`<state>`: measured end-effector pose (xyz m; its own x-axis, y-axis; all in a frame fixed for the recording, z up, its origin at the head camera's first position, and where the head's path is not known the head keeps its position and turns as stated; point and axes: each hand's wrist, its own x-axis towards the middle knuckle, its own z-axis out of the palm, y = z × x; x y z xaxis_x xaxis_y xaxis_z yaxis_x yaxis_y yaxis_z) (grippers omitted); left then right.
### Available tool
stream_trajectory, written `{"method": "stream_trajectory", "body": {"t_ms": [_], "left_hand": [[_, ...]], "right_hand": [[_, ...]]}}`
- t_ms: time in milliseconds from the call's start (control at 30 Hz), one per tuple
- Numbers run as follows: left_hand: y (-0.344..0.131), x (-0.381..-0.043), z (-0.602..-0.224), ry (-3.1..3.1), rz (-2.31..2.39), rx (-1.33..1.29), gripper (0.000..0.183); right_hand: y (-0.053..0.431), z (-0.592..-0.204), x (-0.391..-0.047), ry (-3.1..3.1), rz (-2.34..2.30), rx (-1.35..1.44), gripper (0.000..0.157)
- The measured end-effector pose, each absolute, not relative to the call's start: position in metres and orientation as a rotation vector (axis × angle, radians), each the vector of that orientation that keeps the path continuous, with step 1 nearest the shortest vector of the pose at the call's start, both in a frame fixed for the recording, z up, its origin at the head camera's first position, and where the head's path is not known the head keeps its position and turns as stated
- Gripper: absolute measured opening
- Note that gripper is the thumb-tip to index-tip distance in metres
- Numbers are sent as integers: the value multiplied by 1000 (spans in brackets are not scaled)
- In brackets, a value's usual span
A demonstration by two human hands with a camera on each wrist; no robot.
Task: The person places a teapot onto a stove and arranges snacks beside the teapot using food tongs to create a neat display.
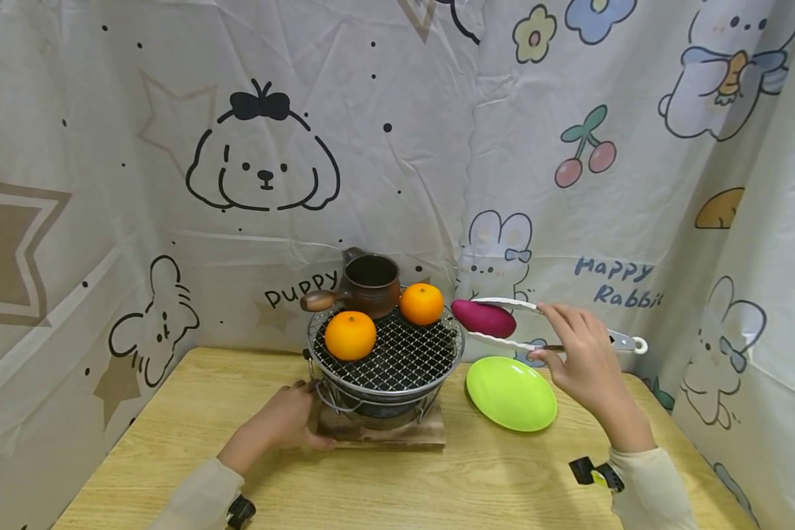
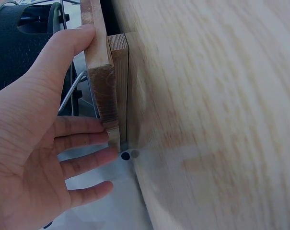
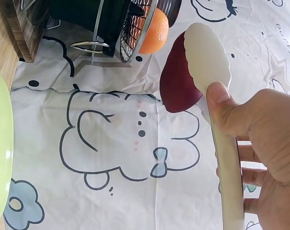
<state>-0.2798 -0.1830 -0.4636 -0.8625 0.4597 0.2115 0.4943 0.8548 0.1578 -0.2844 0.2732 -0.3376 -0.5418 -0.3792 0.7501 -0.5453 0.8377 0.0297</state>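
Note:
My right hand (image 1: 586, 361) grips a pair of white-tipped tongs (image 3: 227, 177), thumb on one arm and fingers around the other. Between the tong tips is a purple sweet potato (image 1: 485, 318), raised beside the right rim of a round tabletop grill (image 1: 411, 353). My left hand (image 1: 291, 416) rests against the left end of the grill's wooden base board (image 2: 100, 79). In the left wrist view its thumb touches the board and its fairly straight fingers lie along the end. Two oranges, one front left (image 1: 350, 336) and one back right (image 1: 422, 304), sit on the mesh.
A brown clay pot (image 1: 374, 287) with a wooden side handle stands at the back of the mesh. A green plate (image 1: 511, 394) lies right of the grill on the wooden table (image 1: 490, 486). Printed cloth (image 1: 397, 169) hangs close behind and along both sides.

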Motion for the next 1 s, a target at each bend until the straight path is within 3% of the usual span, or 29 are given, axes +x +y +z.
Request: {"method": "stream_trajectory", "body": {"t_ms": [1000], "left_hand": [[-183, -280, -466, -2826, -283, -767, 85]], "right_hand": [[261, -329, -282, -2118, 237, 802, 80]]}}
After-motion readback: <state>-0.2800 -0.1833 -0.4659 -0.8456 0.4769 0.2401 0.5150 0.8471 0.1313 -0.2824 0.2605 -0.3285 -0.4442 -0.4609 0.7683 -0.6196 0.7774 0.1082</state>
